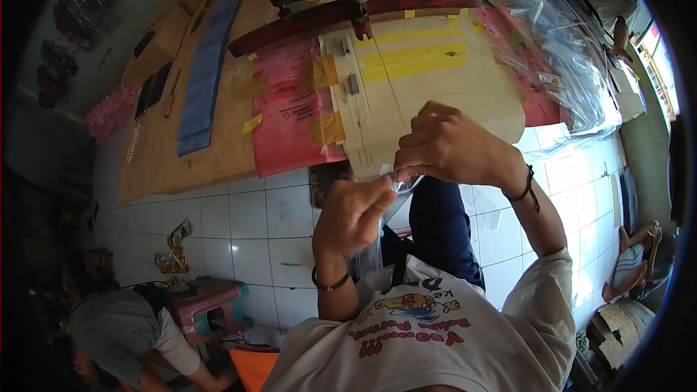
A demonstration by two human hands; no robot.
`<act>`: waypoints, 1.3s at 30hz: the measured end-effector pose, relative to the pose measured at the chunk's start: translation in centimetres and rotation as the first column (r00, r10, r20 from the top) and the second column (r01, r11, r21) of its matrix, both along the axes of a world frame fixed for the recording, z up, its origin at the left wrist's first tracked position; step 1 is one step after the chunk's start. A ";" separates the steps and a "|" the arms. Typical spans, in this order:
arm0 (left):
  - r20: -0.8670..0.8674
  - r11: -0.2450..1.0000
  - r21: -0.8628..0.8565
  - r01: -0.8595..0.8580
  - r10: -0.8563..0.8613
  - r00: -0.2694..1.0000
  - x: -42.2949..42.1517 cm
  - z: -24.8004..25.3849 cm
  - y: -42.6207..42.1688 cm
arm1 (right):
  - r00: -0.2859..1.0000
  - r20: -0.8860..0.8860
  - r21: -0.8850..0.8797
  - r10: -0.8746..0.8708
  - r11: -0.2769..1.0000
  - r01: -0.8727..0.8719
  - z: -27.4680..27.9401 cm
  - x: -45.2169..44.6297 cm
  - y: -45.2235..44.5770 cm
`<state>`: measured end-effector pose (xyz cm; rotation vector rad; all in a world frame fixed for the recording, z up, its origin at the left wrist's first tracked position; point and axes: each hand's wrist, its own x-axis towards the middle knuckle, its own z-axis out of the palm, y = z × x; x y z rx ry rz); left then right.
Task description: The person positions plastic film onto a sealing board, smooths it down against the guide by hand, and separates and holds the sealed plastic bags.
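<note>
My left hand (352, 218) is closed, its thumb and fingers pinching a piece of clear plastic film (369, 255). Close beside it, my right hand (454, 147) is bent at the wrist and also pinches the film, near the front edge of the worktable. The film hangs down from my hands over my lap; where it ends is hard to make out. Just beyond my hands lies a cream board (428, 98) with yellow tape and thin dark lines. A red sheet (290, 94) is taped along its left side.
A dark red curved bar (305, 25) of a machine crosses the board. On the brown table (160, 167) lie a blue strip (210, 65) and phones (154, 87). Clear plastic (581, 65) heaps at right. Another person (131, 327) bends near a stool (207, 305) at lower left.
</note>
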<state>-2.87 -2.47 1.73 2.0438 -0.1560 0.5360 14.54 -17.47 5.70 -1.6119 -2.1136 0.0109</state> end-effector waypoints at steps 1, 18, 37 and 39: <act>0.007 1.000 0.017 -0.010 0.010 1.000 0.2 0.0 0.1 | 0.995 0.083 -0.013 -0.057 0.998 0.058 0.4 -0.1 0.0; -0.067 0.980 -0.200 0.008 -0.022 0.998 1.9 -2.6 0.5 | 0.955 0.246 0.074 -0.166 0.986 0.152 1.4 -2.1 -0.6; 0.092 0.851 -0.514 0.107 -0.070 0.993 3.3 -2.1 -0.6 | 0.983 0.027 0.014 -0.182 0.983 0.181 0.9 1.6 0.2; 0.072 0.763 -0.646 0.030 0.022 0.997 3.1 -2.5 -0.4 | 0.983 -0.003 -0.086 -0.184 0.979 0.183 2.2 1.6 -0.3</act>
